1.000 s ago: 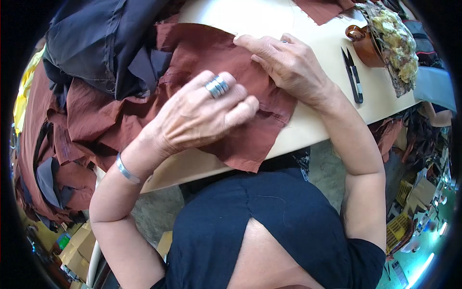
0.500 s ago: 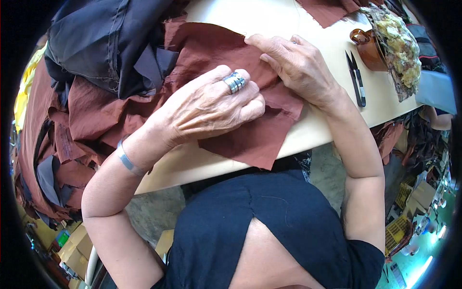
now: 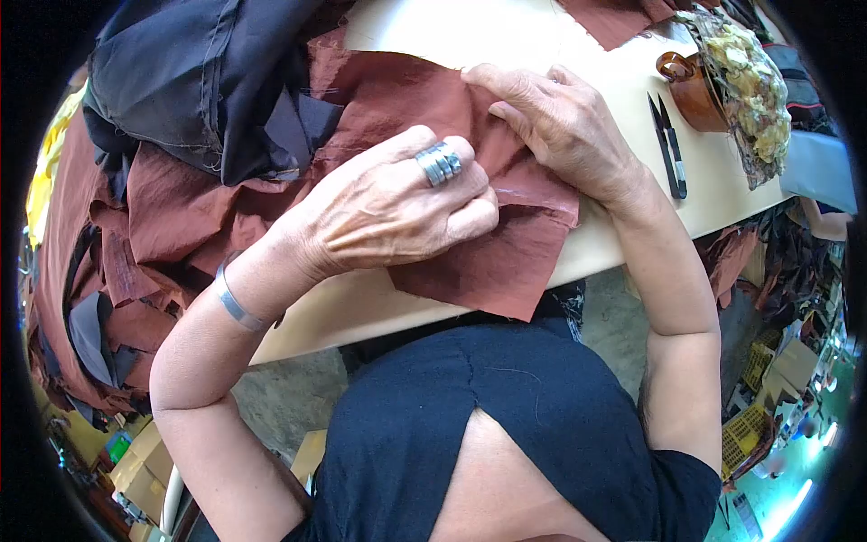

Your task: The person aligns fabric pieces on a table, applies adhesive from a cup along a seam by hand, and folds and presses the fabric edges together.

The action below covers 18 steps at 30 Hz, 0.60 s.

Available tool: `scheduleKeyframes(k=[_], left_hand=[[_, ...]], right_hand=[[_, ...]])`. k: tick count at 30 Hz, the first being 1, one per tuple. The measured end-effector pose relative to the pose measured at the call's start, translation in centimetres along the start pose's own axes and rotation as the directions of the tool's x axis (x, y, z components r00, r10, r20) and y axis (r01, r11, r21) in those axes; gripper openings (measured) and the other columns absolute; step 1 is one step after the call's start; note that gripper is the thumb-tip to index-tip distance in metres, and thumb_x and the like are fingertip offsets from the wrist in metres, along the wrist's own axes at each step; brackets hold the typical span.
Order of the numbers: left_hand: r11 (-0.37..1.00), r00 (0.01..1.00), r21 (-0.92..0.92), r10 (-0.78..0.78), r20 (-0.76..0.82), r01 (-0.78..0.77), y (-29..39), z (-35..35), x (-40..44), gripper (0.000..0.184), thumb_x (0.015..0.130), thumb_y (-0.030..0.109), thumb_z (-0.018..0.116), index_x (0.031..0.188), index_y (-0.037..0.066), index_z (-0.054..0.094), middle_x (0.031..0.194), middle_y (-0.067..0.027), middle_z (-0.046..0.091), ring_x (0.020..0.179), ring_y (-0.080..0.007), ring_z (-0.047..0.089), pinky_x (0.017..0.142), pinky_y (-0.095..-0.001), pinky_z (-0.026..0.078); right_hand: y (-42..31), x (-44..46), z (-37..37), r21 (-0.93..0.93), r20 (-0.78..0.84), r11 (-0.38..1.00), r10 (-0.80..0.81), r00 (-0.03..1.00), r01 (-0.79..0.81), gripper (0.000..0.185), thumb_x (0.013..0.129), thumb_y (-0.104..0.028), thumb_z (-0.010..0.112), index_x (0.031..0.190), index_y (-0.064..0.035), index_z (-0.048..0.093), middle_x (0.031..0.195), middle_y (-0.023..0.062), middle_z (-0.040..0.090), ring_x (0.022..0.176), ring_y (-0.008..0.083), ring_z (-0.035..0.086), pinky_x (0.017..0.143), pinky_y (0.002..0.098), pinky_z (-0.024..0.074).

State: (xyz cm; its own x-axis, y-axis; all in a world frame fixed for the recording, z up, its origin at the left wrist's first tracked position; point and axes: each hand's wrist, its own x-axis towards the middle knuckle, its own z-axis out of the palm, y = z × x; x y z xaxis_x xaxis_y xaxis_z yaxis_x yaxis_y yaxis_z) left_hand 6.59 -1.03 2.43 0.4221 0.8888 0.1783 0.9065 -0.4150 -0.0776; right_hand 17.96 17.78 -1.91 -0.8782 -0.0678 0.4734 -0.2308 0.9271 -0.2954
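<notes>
A rust-brown piece of cloth (image 3: 483,271) lies creased on the table, its lower corner hanging over the front edge. My left hand (image 3: 411,194), with a wide silver ring, is curled closed on top of it. The fingertips are tucked underneath, so what they grip is hidden. My right hand (image 3: 560,122) holds the same cloth near its upper edge, the forefinger stretched along it and the thumb bent below. Folds run through the cloth between my two hands.
Dark fabric (image 3: 167,86) and more rust-brown cloth (image 3: 181,203) are heaped at the left. Black tweezers (image 3: 673,154) lie on the pale table (image 3: 623,86) at the right, near a brown ceramic pot (image 3: 697,95) and a dried flower-like bundle (image 3: 748,81). Another rust cloth (image 3: 619,20) lies at the back.
The cloth's lower flap has shifted slightly right and its folds have opened out, showing a pale line near my left knuckles. Both hands have stayed nearly in place.
</notes>
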Motion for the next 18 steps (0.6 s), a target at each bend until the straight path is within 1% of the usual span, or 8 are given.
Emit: scheduleKeyframes(k=[1, 4, 5, 8, 11, 12, 15, 18], left_hand=[[0.999, 1.000, 0.039, 0.014, -0.007, -0.014, 0.1, 0.0, -0.1, 0.026, 0.071, 0.018, 0.056, 0.096, 0.010, 0.054, 0.093, -0.0036, 0.057, 0.090, -0.0199, 0.052, 0.074, -0.0327, 0.044], [0.994, 0.992, 0.105, -0.017, 0.124, 0.004, -0.2, -0.9, -0.4, 0.028, 0.071, 0.018, 0.055, 0.098, 0.010, 0.054, 0.092, -0.0038, 0.057, 0.090, -0.0200, 0.053, 0.074, -0.0332, 0.044], [0.996, 0.995, 0.084, -0.036, 0.096, 0.028, -0.2, -0.9, -0.5, 0.030, 0.071, 0.018, 0.055, 0.099, 0.010, 0.054, 0.092, -0.0040, 0.057, 0.090, -0.0202, 0.053, 0.074, -0.0337, 0.044], [0.992, 0.992, -0.016, -0.127, 0.001, 0.127, -0.1, -0.6, -0.5, 0.031, 0.072, 0.018, 0.055, 0.102, 0.010, 0.055, 0.092, -0.0050, 0.057, 0.090, -0.0220, 0.053, 0.076, -0.0359, 0.043], [0.989, 0.986, -0.033, -0.144, -0.087, 0.141, -0.4, 0.5, -0.5, 0.021, 0.075, 0.019, 0.055, 0.095, 0.012, 0.054, 0.087, -0.0021, 0.053, 0.086, -0.0187, 0.052, 0.072, -0.0317, 0.041], [0.979, 0.984, -0.119, -0.171, -0.057, 0.164, -0.2, 0.6, -0.6, 0.024, 0.072, 0.017, 0.054, 0.096, 0.011, 0.057, 0.098, -0.0053, 0.056, 0.089, -0.0229, 0.054, 0.073, -0.0358, 0.043], [0.978, 0.985, -0.180, -0.129, -0.116, 0.107, 0.1, 0.9, -0.8, 0.022, 0.071, 0.017, 0.055, 0.092, 0.010, 0.057, 0.099, -0.0060, 0.056, 0.086, -0.0220, 0.054, 0.069, -0.0347, 0.043], [0.988, 0.991, -0.152, -0.051, -0.126, 0.031, 0.4, 1.1, -0.7, 0.017, 0.070, 0.017, 0.056, 0.084, 0.008, 0.055, 0.100, -0.0078, 0.057, 0.083, -0.0208, 0.054, 0.069, -0.0335, 0.044]], right_hand=[[0.0, 0.0, 0.1, 0.016, -0.002, 1.000, 0.002, 1.000, -0.002, 0.034, 0.080, -0.007, 0.064, 0.114, -0.0092, 0.060, 0.108, 0.0049, 0.064, 0.089, 0.0251, 0.062, 0.077, 0.0345, 0.0488], [-0.1, 0.0, -0.1, 0.039, -0.010, 0.999, 0.014, 1.000, -0.014, 0.034, 0.080, -0.007, 0.064, 0.114, -0.0090, 0.060, 0.107, 0.0051, 0.064, 0.089, 0.0253, 0.062, 0.077, 0.0346, 0.0488], [-0.1, 0.0, -0.2, 0.041, -0.012, 0.999, 0.020, 1.000, -0.019, 0.033, 0.081, -0.007, 0.064, 0.114, -0.0090, 0.060, 0.107, 0.0052, 0.064, 0.090, 0.0253, 0.062, 0.077, 0.0346, 0.0488], [0.2, 0.0, 0.2, 0.053, -0.116, 0.998, -0.024, 0.993, 0.030, 0.032, 0.082, -0.012, 0.060, 0.114, -0.0135, 0.059, 0.096, 0.0050, 0.067, 0.077, 0.0228, 0.063, 0.072, 0.0319, 0.0484], [0.1, -0.1, -0.1, 0.031, -0.076, 0.999, 0.012, 0.997, -0.010, 0.031, 0.082, -0.012, 0.061, 0.113, -0.0135, 0.059, 0.099, 0.0053, 0.067, 0.080, 0.0233, 0.064, 0.074, 0.0325, 0.0494], [0.1, 0.0, -0.2, 0.041, -0.098, 0.999, 0.020, 0.995, -0.016, 0.031, 0.082, -0.012, 0.061, 0.113, -0.0136, 0.059, 0.100, 0.0052, 0.067, 0.081, 0.0234, 0.064, 0.074, 0.0329, 0.0497], [-0.1, 0.1, -0.5, 0.074, -0.135, 0.997, 0.038, 0.990, -0.029, 0.032, 0.082, -0.012, 0.062, 0.114, -0.0135, 0.058, 0.100, 0.0049, 0.067, 0.083, 0.0238, 0.064, 0.075, 0.0340, 0.0507], [-0.1, 0.1, -0.7, 0.098, -0.123, 0.995, 0.041, 0.992, -0.029, 0.033, 0.081, -0.011, 0.062, 0.114, -0.0131, 0.057, 0.099, 0.0053, 0.066, 0.084, 0.0248, 0.064, 0.075, 0.0347, 0.0513]])
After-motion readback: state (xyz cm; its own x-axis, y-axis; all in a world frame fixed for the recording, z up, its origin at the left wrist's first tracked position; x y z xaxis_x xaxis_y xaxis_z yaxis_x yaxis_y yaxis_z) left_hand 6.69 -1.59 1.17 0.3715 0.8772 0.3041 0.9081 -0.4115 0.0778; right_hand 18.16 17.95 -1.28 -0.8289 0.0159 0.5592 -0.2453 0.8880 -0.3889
